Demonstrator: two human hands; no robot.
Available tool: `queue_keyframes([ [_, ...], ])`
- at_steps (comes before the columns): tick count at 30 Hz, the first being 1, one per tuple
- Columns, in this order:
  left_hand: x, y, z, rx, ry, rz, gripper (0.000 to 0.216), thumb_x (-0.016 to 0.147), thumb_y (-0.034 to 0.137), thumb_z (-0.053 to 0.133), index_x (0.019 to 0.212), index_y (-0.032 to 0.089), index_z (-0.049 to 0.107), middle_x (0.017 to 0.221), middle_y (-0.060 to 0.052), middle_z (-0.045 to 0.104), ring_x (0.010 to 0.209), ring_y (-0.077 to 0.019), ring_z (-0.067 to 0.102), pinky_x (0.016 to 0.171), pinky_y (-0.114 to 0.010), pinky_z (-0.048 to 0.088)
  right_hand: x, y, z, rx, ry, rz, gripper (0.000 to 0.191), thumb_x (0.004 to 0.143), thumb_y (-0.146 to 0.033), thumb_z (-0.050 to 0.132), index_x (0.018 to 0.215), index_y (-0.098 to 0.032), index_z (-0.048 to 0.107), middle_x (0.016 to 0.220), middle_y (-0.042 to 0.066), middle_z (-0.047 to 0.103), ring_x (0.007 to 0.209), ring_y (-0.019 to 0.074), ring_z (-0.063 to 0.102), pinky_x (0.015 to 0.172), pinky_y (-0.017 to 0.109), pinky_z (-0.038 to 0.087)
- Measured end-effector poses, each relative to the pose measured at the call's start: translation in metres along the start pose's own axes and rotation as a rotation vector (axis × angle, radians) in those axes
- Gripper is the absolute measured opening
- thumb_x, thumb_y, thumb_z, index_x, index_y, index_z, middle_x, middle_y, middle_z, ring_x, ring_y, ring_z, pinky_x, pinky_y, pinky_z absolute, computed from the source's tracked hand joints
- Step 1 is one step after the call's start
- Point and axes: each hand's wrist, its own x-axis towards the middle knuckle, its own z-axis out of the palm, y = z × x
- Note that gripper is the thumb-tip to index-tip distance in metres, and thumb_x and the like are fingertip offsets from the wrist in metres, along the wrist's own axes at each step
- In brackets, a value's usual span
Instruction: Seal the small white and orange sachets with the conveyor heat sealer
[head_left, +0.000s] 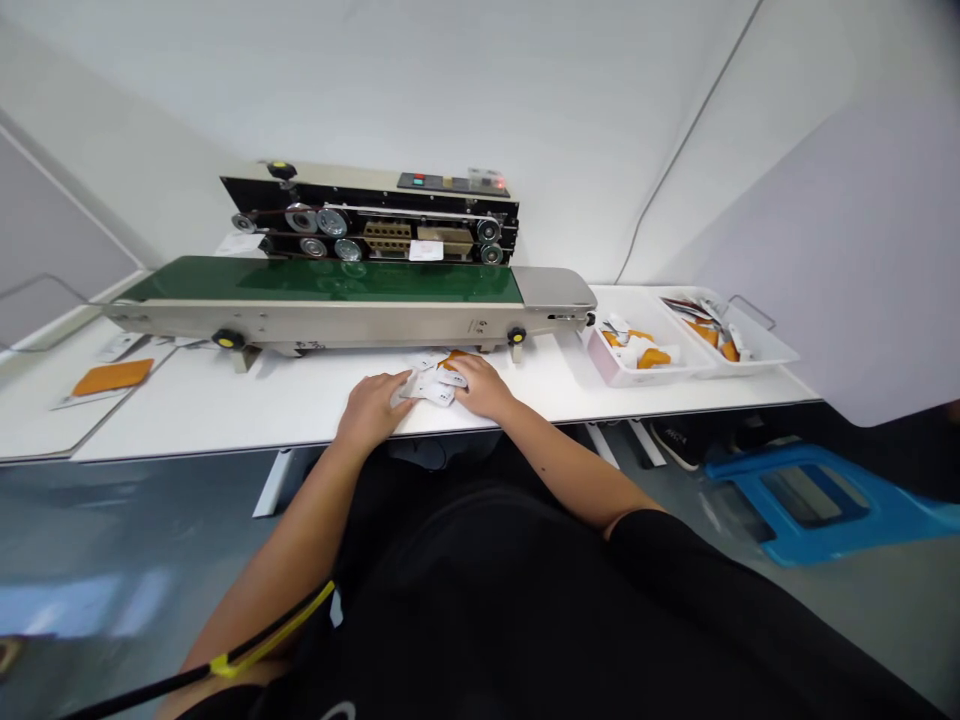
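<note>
Both of my hands rest on the white table point(225, 405), just in front of a band sealing machine with a green conveyor belt point(330, 280). My left hand point(371, 405) lies with its fingers curled onto a small pile of white and orange packets point(435, 385). My right hand point(484, 385) covers the right side of the same pile, fingers bent over the packets. Whether either hand truly grips a packet is hard to make out.
Two white trays point(637, 375) point(757, 350) with orange and white packets stand at the table's right end. An orange packet on a white sheet point(112, 378) lies at far left. A blue stool point(810, 500) stands on the floor to the right.
</note>
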Motion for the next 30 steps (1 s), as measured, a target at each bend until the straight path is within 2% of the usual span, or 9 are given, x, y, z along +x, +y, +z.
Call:
queue_keyframes([
  [2, -0.002, -0.002, 0.000, -0.015, 0.034, 0.037, 0.052, 0.099, 0.051, 0.054, 0.139, 0.021, 0.069, 0.129, -0.014, 0.075, 0.124, -0.0335, 0.067, 0.111, -0.046, 0.049, 0.000, 0.002, 0.003, -0.012, 0.011, -0.016, 0.056, 0.085, -0.021, 0.064, 0.140, -0.017, 0.066, 0.150, 0.013, 0.059, 0.142, 0.0309, 0.048, 0.125, 0.047, 0.034],
  [4, -0.003, -0.002, -0.001, -0.026, 0.029, 0.066, 0.052, 0.100, 0.051, 0.054, 0.142, 0.024, 0.068, 0.144, -0.011, 0.068, 0.137, -0.0328, 0.059, 0.118, -0.046, 0.044, 0.000, 0.004, 0.006, -0.017, 0.022, -0.020, 0.053, 0.086, -0.023, 0.066, 0.139, -0.018, 0.067, 0.149, 0.013, 0.060, 0.141, 0.0308, 0.049, 0.125, 0.047, 0.035],
  [7, -0.001, -0.002, -0.002, -0.018, -0.090, 0.052, 0.058, 0.100, 0.051, 0.055, 0.154, 0.031, 0.055, 0.162, -0.003, 0.052, 0.155, -0.0334, 0.039, 0.126, -0.053, 0.032, 0.000, 0.004, 0.007, -0.010, 0.026, -0.029, 0.052, 0.087, -0.025, 0.066, 0.139, -0.019, 0.067, 0.148, 0.012, 0.060, 0.141, 0.0302, 0.050, 0.124, 0.047, 0.034],
  [10, 0.000, 0.000, -0.004, -0.017, -0.155, 0.007, 0.055, 0.101, 0.049, 0.056, 0.154, 0.035, 0.054, 0.160, -0.002, 0.054, 0.155, -0.0327, 0.041, 0.127, -0.059, 0.026, 0.000, 0.003, 0.005, 0.003, 0.021, -0.019, 0.052, 0.088, -0.025, 0.067, 0.140, -0.020, 0.067, 0.149, 0.011, 0.060, 0.142, 0.0299, 0.049, 0.125, 0.048, 0.033],
  [13, -0.003, 0.003, -0.005, -0.041, -0.057, 0.030, 0.044, 0.103, 0.049, 0.053, 0.141, 0.031, 0.068, 0.146, -0.007, 0.068, 0.140, -0.0329, 0.058, 0.126, -0.060, 0.027, 0.001, 0.001, 0.004, 0.012, 0.006, -0.005, 0.052, 0.089, -0.027, 0.067, 0.141, -0.021, 0.066, 0.151, 0.012, 0.059, 0.143, 0.0303, 0.047, 0.126, 0.050, 0.031],
  [15, -0.006, 0.005, -0.007, -0.092, 0.012, 0.080, 0.041, 0.104, 0.049, 0.050, 0.125, 0.028, 0.076, 0.130, -0.009, 0.077, 0.126, -0.0326, 0.067, 0.122, -0.056, 0.035, 0.001, 0.001, 0.003, 0.011, -0.001, 0.000, 0.052, 0.091, -0.028, 0.067, 0.142, -0.021, 0.066, 0.152, 0.012, 0.058, 0.144, 0.0306, 0.046, 0.126, 0.051, 0.030],
  [18, -0.014, 0.009, -0.010, -0.181, 0.104, 0.089, 0.042, 0.104, 0.049, 0.046, 0.107, 0.025, 0.080, 0.116, -0.010, 0.081, 0.111, -0.0316, 0.072, 0.110, -0.048, 0.048, 0.002, 0.002, 0.003, -0.001, 0.005, 0.005, 0.051, 0.091, -0.028, 0.067, 0.141, -0.020, 0.066, 0.151, 0.012, 0.058, 0.145, 0.0308, 0.045, 0.127, 0.050, 0.029],
  [25, -0.031, 0.005, -0.020, -0.412, 0.493, -0.209, 0.037, 0.103, 0.047, 0.050, 0.085, 0.023, 0.072, 0.098, -0.007, 0.076, 0.100, -0.0256, 0.072, 0.098, -0.039, 0.054, -0.002, -0.007, -0.005, -0.013, 0.030, 0.023, 0.058, 0.092, -0.046, 0.073, 0.144, -0.021, 0.064, 0.160, 0.013, 0.050, 0.152, 0.0356, 0.035, 0.128, 0.055, 0.026],
  [30, -0.030, -0.001, -0.020, -0.660, 0.449, -0.271, 0.026, 0.095, 0.047, 0.064, 0.098, 0.022, 0.071, 0.084, -0.003, 0.074, 0.081, -0.0215, 0.072, 0.085, -0.036, 0.058, -0.003, -0.030, -0.008, 0.018, 0.050, -0.250, 0.057, 0.097, -0.045, 0.070, 0.147, -0.020, 0.061, 0.151, 0.014, 0.059, 0.139, 0.0302, 0.049, 0.122, 0.046, 0.036],
])
